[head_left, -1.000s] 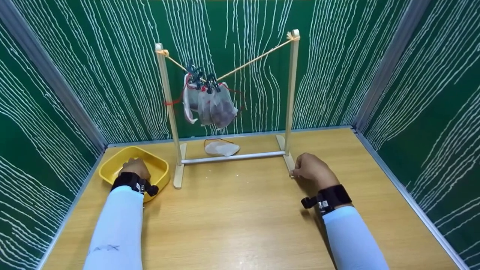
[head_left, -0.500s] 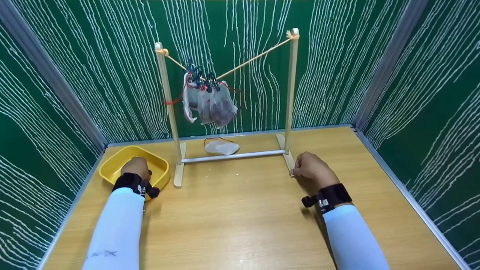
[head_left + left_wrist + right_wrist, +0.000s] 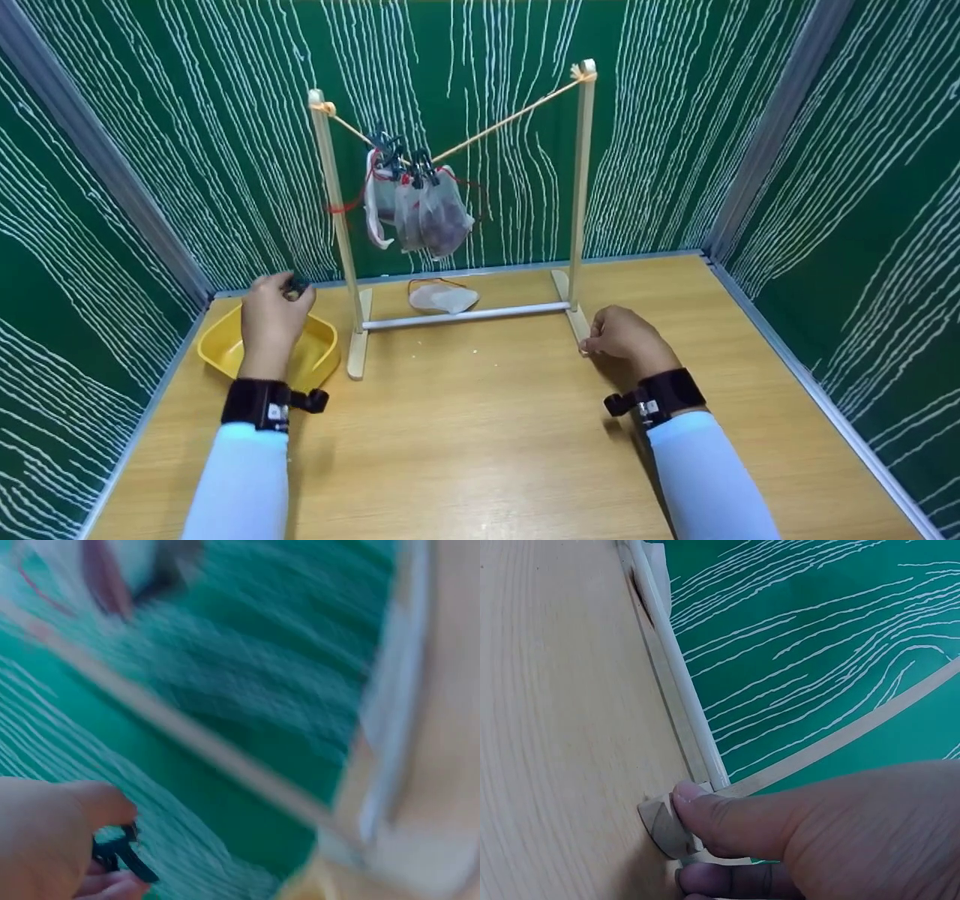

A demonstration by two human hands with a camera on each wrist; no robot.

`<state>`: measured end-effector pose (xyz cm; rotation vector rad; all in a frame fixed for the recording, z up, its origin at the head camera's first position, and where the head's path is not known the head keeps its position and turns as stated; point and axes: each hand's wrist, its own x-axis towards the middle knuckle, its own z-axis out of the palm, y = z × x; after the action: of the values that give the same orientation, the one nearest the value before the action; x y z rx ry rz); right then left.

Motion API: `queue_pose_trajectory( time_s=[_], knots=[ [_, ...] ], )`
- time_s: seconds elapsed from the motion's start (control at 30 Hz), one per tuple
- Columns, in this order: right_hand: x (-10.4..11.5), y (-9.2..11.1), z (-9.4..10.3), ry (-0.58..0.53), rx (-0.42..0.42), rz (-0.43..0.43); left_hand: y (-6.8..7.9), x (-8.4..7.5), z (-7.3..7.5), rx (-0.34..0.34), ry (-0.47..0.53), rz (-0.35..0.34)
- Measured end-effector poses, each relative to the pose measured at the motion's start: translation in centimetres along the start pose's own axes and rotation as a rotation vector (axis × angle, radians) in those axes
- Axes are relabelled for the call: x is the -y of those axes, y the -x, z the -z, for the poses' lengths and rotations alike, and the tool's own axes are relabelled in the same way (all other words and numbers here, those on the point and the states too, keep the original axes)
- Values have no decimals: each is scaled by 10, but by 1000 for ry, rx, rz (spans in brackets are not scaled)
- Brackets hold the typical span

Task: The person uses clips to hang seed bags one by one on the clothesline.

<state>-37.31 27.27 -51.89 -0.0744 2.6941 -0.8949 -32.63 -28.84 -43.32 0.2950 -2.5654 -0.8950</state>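
My left hand (image 3: 274,319) is raised over the yellow tray (image 3: 321,352), pinching a small dark clip (image 3: 120,851) between thumb and fingers. On the right, my right hand (image 3: 624,334) grips the front end of the wooden stand's right foot (image 3: 667,825), thumb on top. An orange cord (image 3: 510,120) sags between the stand's two posts. Several pouches with a dark filling (image 3: 446,217) hang bunched at its low point from dark clips (image 3: 424,169). Behind the stand's white crossbar (image 3: 487,313), a pale pouch with an orange string (image 3: 442,298) lies on the table.
Green walls (image 3: 510,187) with white streaks enclose the wooden table (image 3: 450,435) at the back and both sides. The stand's left post (image 3: 334,187) rises close to the tray and my left hand. A red string (image 3: 345,206) trails from the pouches across that post.
My left hand was down inside the yellow tray and has come up out of it with a dark clip. My right hand has stayed on the stand's foot.
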Motion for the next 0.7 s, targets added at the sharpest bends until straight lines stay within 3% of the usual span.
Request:
queue_pose_trajectory(
  time_s=[0.13,0.23,0.37,0.43,0.57,0.7],
  knots=[
    [10,3,6,-15,-5,-34,24,-30,-9,-146,222,-67],
    [22,7,9,-62,-24,-1,41,-51,-23,-157,460,-74],
    [47,16,10,-78,-108,157,54,-76,-45,-96,784,-38],
    [63,22,8,-62,-172,251,59,-86,-56,-51,891,-27],
    [100,34,2,-119,-268,404,69,-104,-74,62,1053,-7],
    [135,41,-9,-261,-276,547,78,-120,-89,174,1164,16]
  ],
)
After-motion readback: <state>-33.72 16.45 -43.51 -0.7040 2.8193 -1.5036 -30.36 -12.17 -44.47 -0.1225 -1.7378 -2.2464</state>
